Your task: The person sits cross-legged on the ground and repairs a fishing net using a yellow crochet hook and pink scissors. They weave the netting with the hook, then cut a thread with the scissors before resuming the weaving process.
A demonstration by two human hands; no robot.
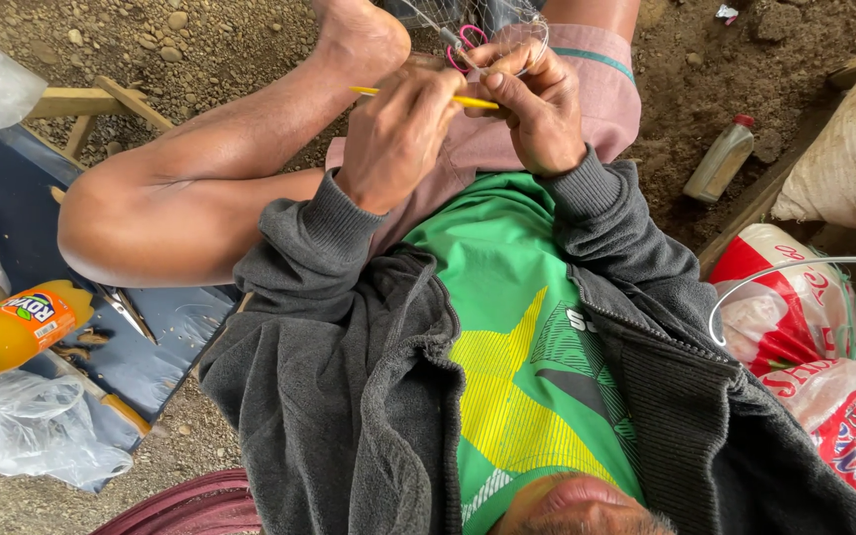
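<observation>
I sit on dirt ground with my left knee bent up. My left hand is closed around a thin yellow needle-like stick that lies crosswise between both hands. Close beside it, my right hand pinches fine clear netting and a small pink loop at its fingertips. The netting runs up toward my bare foot. Both hands work above my pink shorts, and grey jacket sleeves cover my wrists.
An orange soda bottle and clear plastic bags lie at left on a blue board. At right are a small grey bottle with a red cap, a white sack, a red-and-white bag and a wire hoop.
</observation>
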